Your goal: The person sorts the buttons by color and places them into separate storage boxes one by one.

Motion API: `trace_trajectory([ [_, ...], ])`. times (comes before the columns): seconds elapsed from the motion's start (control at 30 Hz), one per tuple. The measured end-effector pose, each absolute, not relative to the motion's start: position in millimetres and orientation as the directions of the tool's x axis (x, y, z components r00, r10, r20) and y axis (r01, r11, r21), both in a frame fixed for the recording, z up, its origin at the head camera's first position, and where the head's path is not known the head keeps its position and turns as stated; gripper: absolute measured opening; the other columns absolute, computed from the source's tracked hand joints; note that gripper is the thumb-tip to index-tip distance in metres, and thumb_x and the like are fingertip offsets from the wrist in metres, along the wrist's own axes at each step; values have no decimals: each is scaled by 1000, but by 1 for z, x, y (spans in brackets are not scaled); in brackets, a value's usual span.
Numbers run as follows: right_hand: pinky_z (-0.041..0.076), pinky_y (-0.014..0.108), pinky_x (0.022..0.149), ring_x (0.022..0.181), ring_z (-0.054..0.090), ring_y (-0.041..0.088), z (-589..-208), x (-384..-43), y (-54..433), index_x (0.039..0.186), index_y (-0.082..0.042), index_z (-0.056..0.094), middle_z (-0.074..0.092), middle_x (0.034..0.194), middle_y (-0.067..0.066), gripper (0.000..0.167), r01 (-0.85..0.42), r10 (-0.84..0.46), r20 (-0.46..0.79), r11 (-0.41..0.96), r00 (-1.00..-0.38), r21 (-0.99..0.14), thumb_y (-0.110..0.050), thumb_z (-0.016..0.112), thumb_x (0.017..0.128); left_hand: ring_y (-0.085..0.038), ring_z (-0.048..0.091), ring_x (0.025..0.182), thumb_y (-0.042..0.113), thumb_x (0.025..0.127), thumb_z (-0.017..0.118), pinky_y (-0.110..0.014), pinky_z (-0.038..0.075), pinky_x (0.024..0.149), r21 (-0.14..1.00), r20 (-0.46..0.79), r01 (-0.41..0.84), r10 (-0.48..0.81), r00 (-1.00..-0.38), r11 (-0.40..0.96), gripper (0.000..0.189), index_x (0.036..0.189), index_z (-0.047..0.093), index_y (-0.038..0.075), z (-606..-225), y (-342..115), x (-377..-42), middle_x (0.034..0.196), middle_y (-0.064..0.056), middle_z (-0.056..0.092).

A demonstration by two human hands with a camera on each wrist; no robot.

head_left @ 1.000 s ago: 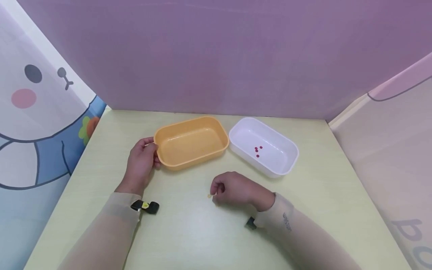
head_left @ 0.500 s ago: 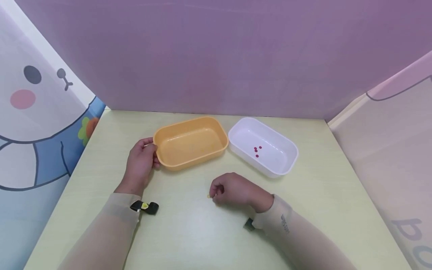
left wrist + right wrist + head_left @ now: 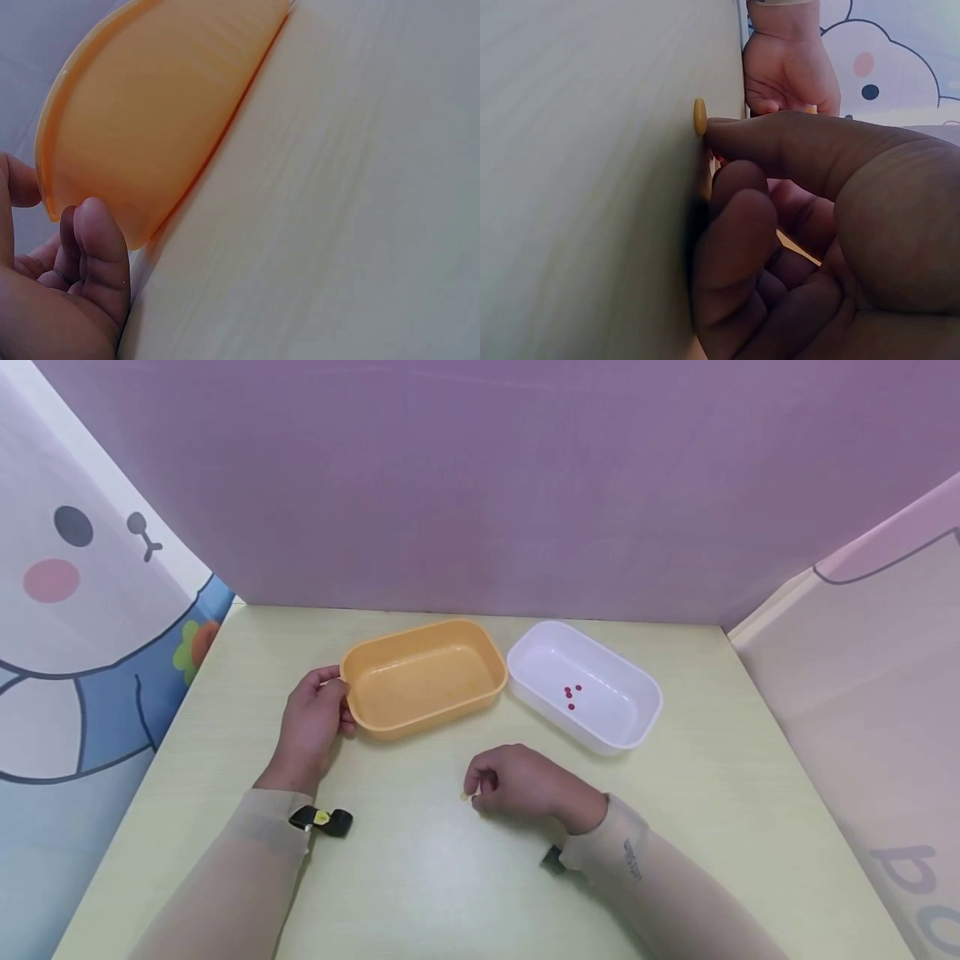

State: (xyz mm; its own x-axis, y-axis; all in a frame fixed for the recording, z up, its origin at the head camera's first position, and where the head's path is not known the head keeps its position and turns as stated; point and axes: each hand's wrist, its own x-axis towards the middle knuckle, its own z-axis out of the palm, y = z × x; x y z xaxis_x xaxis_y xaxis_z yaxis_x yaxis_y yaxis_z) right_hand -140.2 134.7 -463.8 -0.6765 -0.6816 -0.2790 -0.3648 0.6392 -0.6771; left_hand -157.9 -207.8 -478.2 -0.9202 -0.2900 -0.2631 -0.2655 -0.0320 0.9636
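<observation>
My left hand [image 3: 311,718] holds the left end of an orange plastic tray [image 3: 386,727]; in the left wrist view its thumb [image 3: 101,232] lies against the tray's outer wall. A few faint yellow specks show on the tray's floor. Low over the table, my right hand [image 3: 517,781] has thumb and forefinger curled together at a small yellow disc [image 3: 463,797]. Seen from the right wrist, the disc [image 3: 700,116] is edge-on close to the tabletop, against the thumb tip. The forefinger's contact with it is hidden there.
A white tray [image 3: 645,731] stands to the right, its corner against or very close to the orange one. Several small red discs [image 3: 569,695] lie inside it. Behind the pale table [image 3: 405,877] rises a purple panel [image 3: 480,485], with printed panels at both sides.
My right thumb and forefinger have shifted very slightly left and cover more of the yellow disc. The left hand and both trays look unchanged.
</observation>
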Motion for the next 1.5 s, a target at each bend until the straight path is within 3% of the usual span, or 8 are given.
trace_trajectory([
  [0.63,54,28,81,79,60,4,-459,-139,134,93,-29,82,66,74,-16,15,-350,-670,-304,656,-677,-668,-16,80,100,-13,65,77,27,115,50,-25,64,65,960,-273,-280,-293,-916,-19,45,159,52,15,-478,-209,-158,109,-11,64],
  [1.07,55,29,84,84,61,7,-459,-140,135,99,-24,82,73,88,-18,24,-383,-706,-301,634,-641,-672,-11,63,105,-13,66,78,29,116,50,-26,65,67,956,-281,-292,-294,-913,-7,47,161,51,16,-478,-210,-158,111,-11,63],
  [1.5,53,26,78,78,58,5,-457,-141,136,93,-27,80,71,84,-17,23,-377,-695,-288,636,-659,-673,-14,67,106,-12,64,75,26,115,50,-26,64,65,967,-247,-254,-296,-923,-16,45,158,53,13,-478,-208,-157,105,-11,63],
])
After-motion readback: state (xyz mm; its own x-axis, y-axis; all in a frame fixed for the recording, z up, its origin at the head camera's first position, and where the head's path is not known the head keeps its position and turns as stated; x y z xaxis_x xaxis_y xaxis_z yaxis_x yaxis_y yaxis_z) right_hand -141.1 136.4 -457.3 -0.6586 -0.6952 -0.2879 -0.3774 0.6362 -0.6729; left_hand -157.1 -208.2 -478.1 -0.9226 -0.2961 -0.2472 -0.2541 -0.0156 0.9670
